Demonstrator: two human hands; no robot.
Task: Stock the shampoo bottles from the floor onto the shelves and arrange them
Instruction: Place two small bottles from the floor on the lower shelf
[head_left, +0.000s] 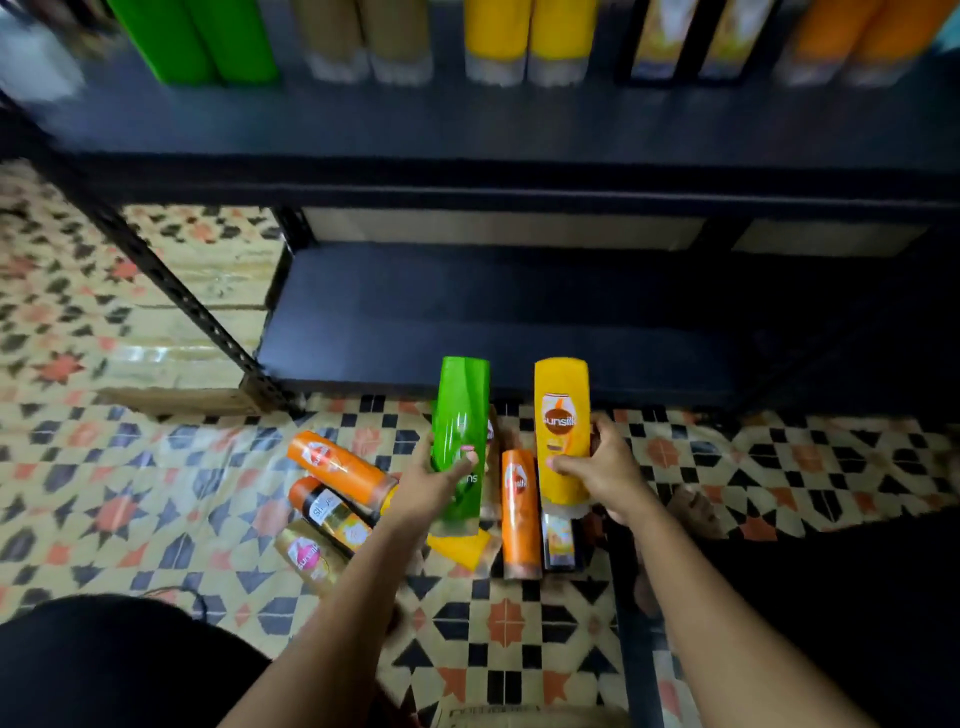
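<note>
Head view, and we look down on a patterned tile floor (171, 499) of black, cream and orange stars in front of a dark metal shelving unit. Our left hand (431, 480) grips a glossy green bottle (460, 441), the thumb lying across its front and the fingers curled round its left edge, and holds it above the floor, its base pointing far toward the shelves. Our right hand (605, 475) grips a yellow bottle (562, 431) from its right side, the thumb pressed on the lower front below the round brown label. Both bottles are flattened ovals with smooth plastic skins and stand side by side, apart, just near of the empty lower shelf (519, 312), whose flat dark board sits low over the floor. Beneath and between our hands lies a loose heap on the tiles: an orange bottle (337, 465) tilted at left, a black and gold bottle (332, 514) under it, a gold bottle (306, 556) nearest us, and another orange bottle (519, 512) lying lengthwise between our wrists. A perforated shelf post (182, 301) slants down at left. On the upper shelf (519, 124), far and blurred, bottles stand in colour pairs: green, beige, yellow, black, orange.
</note>
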